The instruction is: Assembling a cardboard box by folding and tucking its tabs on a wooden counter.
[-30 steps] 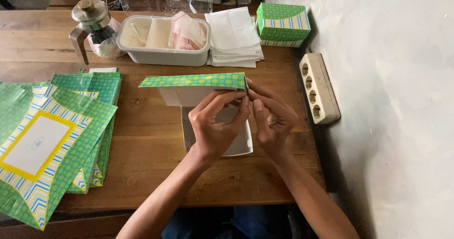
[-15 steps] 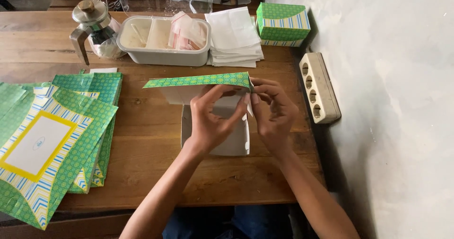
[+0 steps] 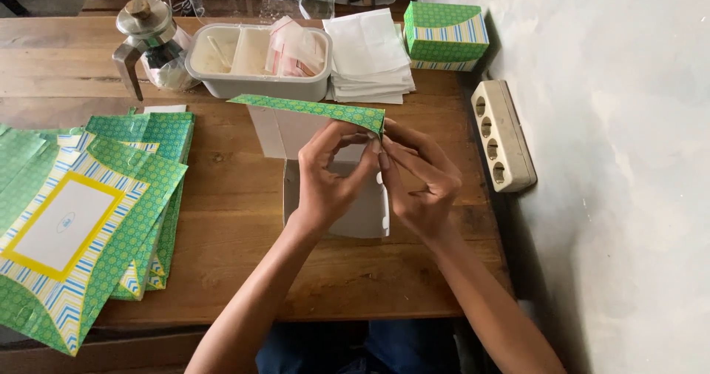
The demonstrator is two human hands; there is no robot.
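A half-folded cardboard box blank [image 3: 296, 122], green patterned outside and white inside, stands on the wooden table [image 3: 222, 218] in front of me. My left hand [image 3: 333, 178] pinches the right end of its raised green flap with thumb and fingers. My right hand [image 3: 418, 182] grips the same corner from the right side, fingertips touching the flap edge. Both hands cover the box's near white panel. A finished green box [image 3: 444, 34] with striped sides sits at the far right of the table.
Several flat green box blanks [image 3: 81, 218] lie stacked at the left. A grey tray [image 3: 255, 59] with plastic bags, a stack of white paper sheets [image 3: 370, 56] and a glass jug [image 3: 151, 41] stand at the back. A beige power strip [image 3: 501, 133] lies along the wall.
The green flap has tilted, its right end lower and nearer to me. Both hands have shifted slightly right while pinching that corner.
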